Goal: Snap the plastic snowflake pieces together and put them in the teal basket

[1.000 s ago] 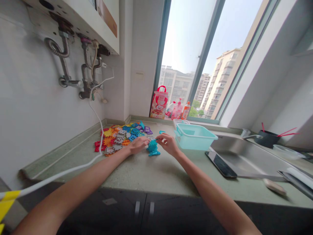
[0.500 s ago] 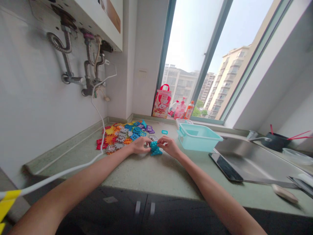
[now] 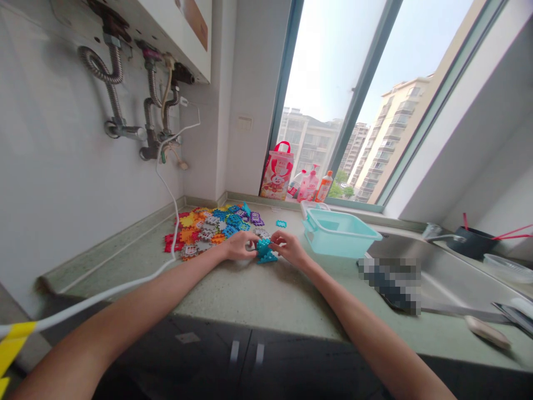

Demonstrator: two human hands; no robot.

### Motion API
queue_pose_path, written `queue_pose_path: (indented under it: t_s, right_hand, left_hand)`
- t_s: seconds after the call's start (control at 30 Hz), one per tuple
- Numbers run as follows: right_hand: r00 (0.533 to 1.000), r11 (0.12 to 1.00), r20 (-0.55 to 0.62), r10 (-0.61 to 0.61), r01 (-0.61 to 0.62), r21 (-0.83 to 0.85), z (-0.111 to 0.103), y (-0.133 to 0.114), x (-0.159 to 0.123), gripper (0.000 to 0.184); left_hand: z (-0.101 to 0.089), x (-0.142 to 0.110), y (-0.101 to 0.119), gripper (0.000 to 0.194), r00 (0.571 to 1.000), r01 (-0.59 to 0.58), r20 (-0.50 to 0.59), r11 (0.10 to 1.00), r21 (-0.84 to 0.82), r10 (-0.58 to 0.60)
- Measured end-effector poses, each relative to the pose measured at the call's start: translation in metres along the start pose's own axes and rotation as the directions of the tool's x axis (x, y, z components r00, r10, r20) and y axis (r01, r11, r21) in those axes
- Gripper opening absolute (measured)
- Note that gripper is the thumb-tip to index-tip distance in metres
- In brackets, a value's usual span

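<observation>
Fingers (image 3: 251,238) of the left hand (image 3: 238,247) and of the right hand (image 3: 291,250) are closed around a turquoise assembly of toothed plastic pieces (image 3: 265,251), which is gripped from both sides near the middle of the speckled grey-green countertop (image 3: 250,300). How each fingertip is placed cannot be told at this size. Just beyond the hands, a pale grey toothed plastic piece (image 3: 261,233) is partly hidden, and farther off to its right a flat turquoise plastic piece (image 3: 281,224) is seen. To the left, a multicoloured pile of toothed plastic pieces (image 3: 204,229) is spread, crossed at its left part by a white cable (image 3: 176,214). To the right, a translucent aqua plastic basin (image 3: 341,239) is set beside the stainless-steel sink (image 3: 441,278).
</observation>
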State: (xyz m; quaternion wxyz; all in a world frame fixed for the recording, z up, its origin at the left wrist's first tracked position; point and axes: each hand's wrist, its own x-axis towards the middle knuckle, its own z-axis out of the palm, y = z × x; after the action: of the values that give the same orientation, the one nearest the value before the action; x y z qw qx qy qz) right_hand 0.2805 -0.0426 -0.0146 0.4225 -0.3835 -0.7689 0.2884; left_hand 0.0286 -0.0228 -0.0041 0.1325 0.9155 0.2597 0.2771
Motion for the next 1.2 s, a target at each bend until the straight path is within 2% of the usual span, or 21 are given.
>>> queue_pose_path:
  t_s: [0.23,0.37,0.47,0.57,0.67,0.73,0.77,0.83,0.97,1.2]
  right_hand:
    - [0.993,0.982,-0.012,-0.117,0.114,-0.151,0.001,0.002,0.001,0.02]
    - [0.989,0.978,0.017,-0.145,0.146,-0.15,-0.003,0.001,0.0,0.019]
    - [0.99,0.98,-0.032,-0.134,0.128,-0.155,-0.014,0.008,0.002,0.019]
    - [0.987,0.951,-0.139,-0.086,0.039,-0.308,-0.028,0.026,0.009,0.033]
    - [0.98,0.803,-0.182,0.083,-0.174,-0.57,-0.038,0.048,0.021,0.059]
    - [0.958,0.699,-0.206,0.199,-0.286,-0.655,-0.039,0.059,0.031,0.068]
    - [0.949,0.674,-0.212,0.234,-0.316,-0.668,-0.039,0.063,0.037,0.069]
    - [0.941,0.662,-0.217,0.26,-0.337,-0.67,-0.038,0.066,0.049,0.064]
    - [0.943,0.652,-0.213,0.256,-0.331,-0.682,-0.033,0.062,0.057,0.039]
    - [0.989,0.739,-0.114,0.094,-0.146,-0.658,-0.033,0.047,0.014,0.015]
  left_hand:
    - [-0.001,0.0,0.001,0.021,1.0,0.006,0.014,1.0,-0.005,-0.006]
    - [-0.001,0.0,0.001,0.025,1.0,0.003,0.02,1.0,-0.009,-0.003]
    - [-0.003,0.0,0.002,0.026,1.0,0.0,0.021,1.0,-0.014,0.0]
    - [-0.004,0.002,0.003,0.027,0.999,-0.005,0.037,0.999,-0.037,0.006]
    - [-0.004,0.002,0.002,0.032,0.999,0.023,0.039,0.998,-0.054,-0.021]
    - [-0.003,0.002,0.0,0.038,0.998,0.059,0.023,0.997,-0.047,-0.058]
    - [-0.003,0.001,0.0,0.04,0.997,0.075,0.014,0.996,-0.042,-0.074]
    - [-0.003,-0.001,0.0,0.042,0.996,0.089,0.003,0.995,-0.034,-0.089]
    - [-0.007,-0.005,0.005,0.043,0.997,0.074,-0.013,0.996,-0.047,-0.075]
    - [-0.005,-0.003,0.011,0.05,0.998,0.07,-0.012,0.997,0.019,-0.069]
